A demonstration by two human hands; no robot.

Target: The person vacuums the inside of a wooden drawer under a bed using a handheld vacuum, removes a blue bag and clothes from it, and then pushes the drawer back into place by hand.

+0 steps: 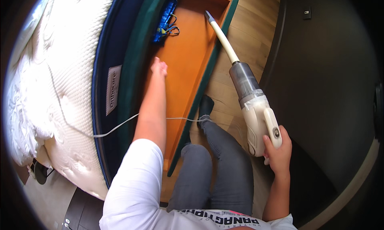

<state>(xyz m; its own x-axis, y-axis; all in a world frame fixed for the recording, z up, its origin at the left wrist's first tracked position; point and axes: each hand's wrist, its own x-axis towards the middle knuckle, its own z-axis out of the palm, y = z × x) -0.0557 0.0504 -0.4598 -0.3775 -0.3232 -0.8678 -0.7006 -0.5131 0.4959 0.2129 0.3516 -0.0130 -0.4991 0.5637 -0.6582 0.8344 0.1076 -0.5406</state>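
Note:
My right hand is wrapped round the handle of a white handheld vacuum cleaner with a grey clear dust cup. Its long cream tube slants up and left, and the dark narrow nozzle is over the far end of an orange-brown drawer with a green front. Stretched out over the drawer's left side, my left hand has its fingers curled, and nothing shows in them. Beyond it, a shiny blue bag with loop handles lies in the drawer by the bed side.
The drawer sticks out from a green bed base under a white mattress with a blue border. A white cord crosses the mattress, drawer and my leg. My legs stand on the wood floor, right of the drawer front. A dark surface fills the right.

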